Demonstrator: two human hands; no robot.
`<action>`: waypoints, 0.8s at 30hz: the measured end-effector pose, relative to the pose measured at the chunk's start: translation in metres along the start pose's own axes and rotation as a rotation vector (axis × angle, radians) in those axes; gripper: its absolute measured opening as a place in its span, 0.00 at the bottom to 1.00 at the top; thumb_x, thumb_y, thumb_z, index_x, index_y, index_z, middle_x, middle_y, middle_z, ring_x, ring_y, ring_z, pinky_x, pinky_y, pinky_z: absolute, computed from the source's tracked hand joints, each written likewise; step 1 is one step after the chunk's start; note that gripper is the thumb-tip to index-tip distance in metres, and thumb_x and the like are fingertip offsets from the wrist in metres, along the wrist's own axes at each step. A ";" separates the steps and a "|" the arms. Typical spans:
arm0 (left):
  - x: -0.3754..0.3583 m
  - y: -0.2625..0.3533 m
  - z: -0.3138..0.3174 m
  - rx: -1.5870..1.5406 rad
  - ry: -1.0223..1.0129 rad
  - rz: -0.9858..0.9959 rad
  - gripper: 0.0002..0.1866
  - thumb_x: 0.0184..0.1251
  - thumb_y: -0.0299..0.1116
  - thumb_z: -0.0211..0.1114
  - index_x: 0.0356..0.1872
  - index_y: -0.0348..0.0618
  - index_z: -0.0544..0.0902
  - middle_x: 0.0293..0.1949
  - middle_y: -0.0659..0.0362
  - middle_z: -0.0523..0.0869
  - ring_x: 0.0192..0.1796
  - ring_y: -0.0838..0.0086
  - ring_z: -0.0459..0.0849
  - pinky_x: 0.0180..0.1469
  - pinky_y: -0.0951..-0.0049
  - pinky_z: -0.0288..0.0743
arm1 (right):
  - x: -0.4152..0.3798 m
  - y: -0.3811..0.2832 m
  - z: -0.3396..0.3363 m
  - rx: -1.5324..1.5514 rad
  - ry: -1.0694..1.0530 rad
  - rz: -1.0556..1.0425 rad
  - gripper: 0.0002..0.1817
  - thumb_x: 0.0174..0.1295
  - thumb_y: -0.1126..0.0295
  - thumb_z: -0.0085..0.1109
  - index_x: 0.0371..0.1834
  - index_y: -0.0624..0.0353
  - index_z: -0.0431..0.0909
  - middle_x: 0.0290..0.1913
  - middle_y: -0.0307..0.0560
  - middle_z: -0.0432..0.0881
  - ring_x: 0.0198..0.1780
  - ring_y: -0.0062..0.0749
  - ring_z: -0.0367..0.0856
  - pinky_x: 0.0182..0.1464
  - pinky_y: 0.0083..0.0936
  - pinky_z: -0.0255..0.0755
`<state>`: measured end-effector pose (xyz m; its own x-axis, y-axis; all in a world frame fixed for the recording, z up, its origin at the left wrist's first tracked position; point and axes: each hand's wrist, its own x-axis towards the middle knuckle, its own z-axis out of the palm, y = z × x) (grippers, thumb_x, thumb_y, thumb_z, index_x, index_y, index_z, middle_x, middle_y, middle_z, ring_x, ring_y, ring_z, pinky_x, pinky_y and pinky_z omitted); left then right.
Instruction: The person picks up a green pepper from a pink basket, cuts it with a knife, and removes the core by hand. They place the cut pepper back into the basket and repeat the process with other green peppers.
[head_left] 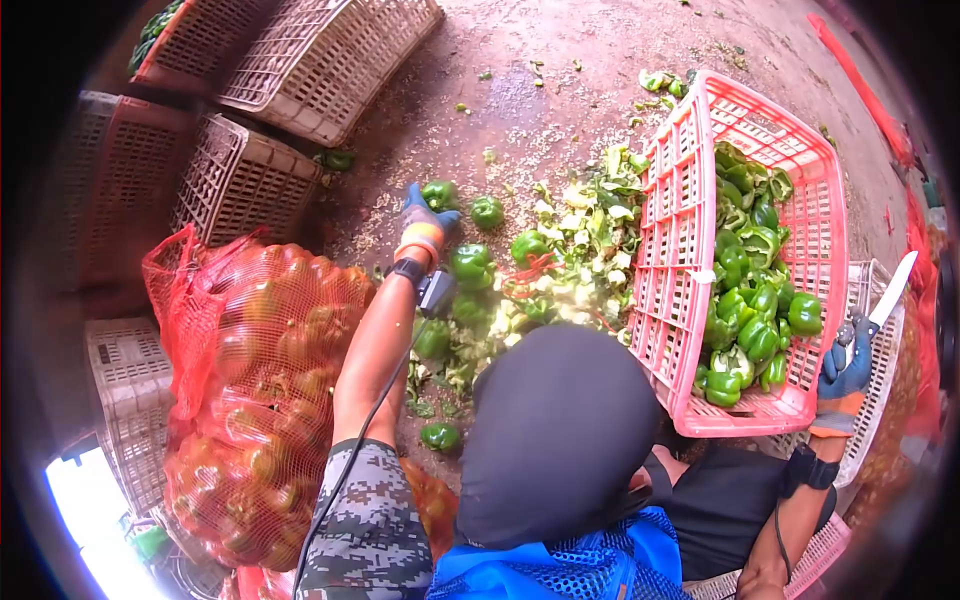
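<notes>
My left hand (428, 222), in a blue and orange glove, reaches to the floor with its fingers around the near side of a green bell pepper (439, 194). Close by lie another whole green pepper (487, 212) and several more along the forearm. Out to the right, my right hand (846, 368), gloved alike, is closed around the handle of a knife (893, 291), its pale blade pointing up and away. Just left of that hand, a pink plastic crate (668, 270) stands tilted, holding many cut green peppers (752, 325).
Pepper cores and trimmings (590, 225) are heaped between the left hand and the crate. A red mesh sack (270, 370) full of peppers stands left of my arm. Stacked plastic crates (318, 65) line the upper left. A cable (370, 425) runs along my left arm.
</notes>
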<state>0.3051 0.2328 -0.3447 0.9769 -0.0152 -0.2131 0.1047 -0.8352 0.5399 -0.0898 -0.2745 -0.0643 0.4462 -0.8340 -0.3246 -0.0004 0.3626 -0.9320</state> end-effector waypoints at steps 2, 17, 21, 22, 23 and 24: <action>-0.001 0.002 0.016 0.017 0.092 -0.023 0.47 0.44 0.38 0.85 0.67 0.38 0.71 0.51 0.46 0.88 0.51 0.57 0.88 0.54 0.59 0.81 | 0.000 0.003 0.005 0.013 -0.046 -0.011 0.15 0.81 0.62 0.50 0.61 0.58 0.74 0.26 0.31 0.71 0.13 0.08 0.55 0.12 0.13 0.46; -0.107 0.152 -0.165 -1.331 -0.846 0.270 0.30 0.68 0.48 0.67 0.61 0.32 0.80 0.56 0.49 0.86 0.57 0.59 0.86 0.58 0.56 0.82 | -0.068 0.008 0.083 -0.527 -0.267 -0.153 0.15 0.75 0.60 0.59 0.54 0.58 0.83 0.28 0.30 0.77 0.21 0.09 0.65 0.22 0.13 0.57; -0.164 0.238 -0.206 -1.263 -0.997 0.419 0.37 0.67 0.52 0.67 0.63 0.26 0.76 0.58 0.45 0.84 0.56 0.58 0.86 0.58 0.57 0.82 | -0.105 -0.008 0.112 -0.423 -0.444 -0.284 0.17 0.68 0.70 0.67 0.58 0.60 0.83 0.38 0.29 0.83 0.33 0.09 0.70 0.35 0.12 0.66; -0.177 0.256 -0.214 -1.229 -1.013 0.478 0.37 0.68 0.53 0.66 0.64 0.26 0.76 0.58 0.46 0.84 0.56 0.58 0.86 0.58 0.58 0.81 | -0.112 -0.014 0.115 -0.296 -0.553 -0.325 0.22 0.65 0.66 0.70 0.62 0.59 0.80 0.41 0.30 0.84 0.36 0.09 0.71 0.40 0.12 0.69; -0.193 0.273 -0.219 -1.171 -1.057 0.494 0.38 0.68 0.55 0.65 0.65 0.28 0.75 0.58 0.46 0.84 0.57 0.59 0.85 0.60 0.59 0.80 | -0.122 -0.027 0.117 -0.328 -0.586 -0.371 0.26 0.64 0.62 0.71 0.63 0.59 0.79 0.43 0.30 0.84 0.37 0.10 0.72 0.41 0.13 0.70; -0.209 0.290 -0.223 -1.113 -1.094 0.503 0.39 0.69 0.56 0.64 0.66 0.29 0.75 0.58 0.47 0.84 0.57 0.60 0.85 0.61 0.61 0.79 | -0.133 -0.043 0.117 -0.365 -0.621 -0.415 0.29 0.62 0.58 0.73 0.64 0.60 0.78 0.45 0.30 0.85 0.37 0.11 0.73 0.43 0.14 0.71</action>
<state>0.1725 0.1163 0.0379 0.4141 -0.9099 -0.0247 0.3837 0.1499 0.9112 -0.0447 -0.1307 0.0380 0.8868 -0.4499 0.1059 0.0309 -0.1708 -0.9848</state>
